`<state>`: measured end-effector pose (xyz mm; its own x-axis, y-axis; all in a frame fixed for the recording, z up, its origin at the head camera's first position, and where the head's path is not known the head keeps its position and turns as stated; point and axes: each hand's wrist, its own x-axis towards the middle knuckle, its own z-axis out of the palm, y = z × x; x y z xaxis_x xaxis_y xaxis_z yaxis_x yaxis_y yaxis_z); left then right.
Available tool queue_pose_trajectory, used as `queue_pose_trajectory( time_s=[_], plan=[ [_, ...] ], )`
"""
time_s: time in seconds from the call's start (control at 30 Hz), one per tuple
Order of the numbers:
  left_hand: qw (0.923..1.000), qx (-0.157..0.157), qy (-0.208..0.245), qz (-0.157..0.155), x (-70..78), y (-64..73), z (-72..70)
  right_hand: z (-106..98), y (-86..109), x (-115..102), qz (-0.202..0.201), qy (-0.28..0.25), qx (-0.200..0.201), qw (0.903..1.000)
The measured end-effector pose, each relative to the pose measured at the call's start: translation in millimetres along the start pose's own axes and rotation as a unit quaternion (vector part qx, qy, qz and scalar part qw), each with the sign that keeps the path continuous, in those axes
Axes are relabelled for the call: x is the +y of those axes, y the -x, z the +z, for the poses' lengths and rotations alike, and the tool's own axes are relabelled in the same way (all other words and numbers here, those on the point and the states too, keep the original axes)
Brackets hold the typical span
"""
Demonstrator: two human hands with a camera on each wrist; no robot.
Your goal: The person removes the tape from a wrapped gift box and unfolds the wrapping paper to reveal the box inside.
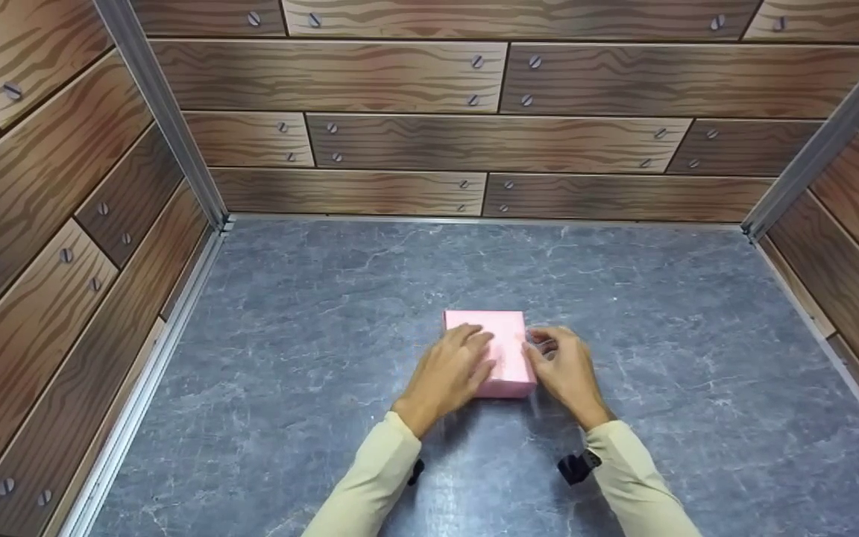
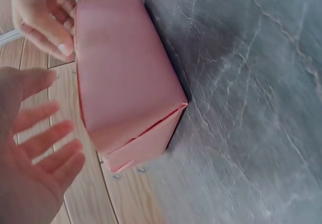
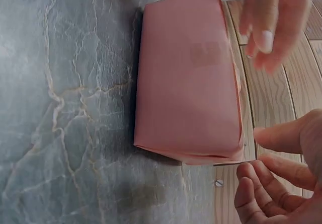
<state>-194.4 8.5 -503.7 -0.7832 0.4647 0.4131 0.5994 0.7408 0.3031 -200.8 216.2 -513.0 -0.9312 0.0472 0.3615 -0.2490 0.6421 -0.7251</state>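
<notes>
A pink box (image 1: 505, 365) with a closed top sits on the grey marbled surface. In the head view my left hand (image 1: 448, 369) lies over its left part, fingers spread and relaxed; the left wrist view shows this hand (image 2: 43, 138) with straight fingers beside the top edge. My right hand (image 1: 567, 369) is at the box's right edge, thumb close to the top. In the right wrist view a thin dark edge (image 3: 229, 164) runs from the box to the right index fingertip, while thumb and index stand slightly apart. Red-lined seams show on the end face (image 2: 146, 129).
Wood-plank patterned walls (image 1: 400, 142) stand behind and on both sides, with metal rails (image 1: 168, 112) in the corners. Marbled tabletop (image 1: 310, 298) stretches around the box. A black wrist device (image 1: 579, 468) hangs by the right sleeve.
</notes>
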Motion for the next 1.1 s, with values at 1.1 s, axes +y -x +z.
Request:
queue_pose_trajectory(
  time_s=[1.1],
  plan=[
    [0.9956,-0.092,0.018,-0.005,3.8,-9.2,13.8,23.6,-5.5,-1.9,-0.084,0.136,0.044,0.9862]
  ],
)
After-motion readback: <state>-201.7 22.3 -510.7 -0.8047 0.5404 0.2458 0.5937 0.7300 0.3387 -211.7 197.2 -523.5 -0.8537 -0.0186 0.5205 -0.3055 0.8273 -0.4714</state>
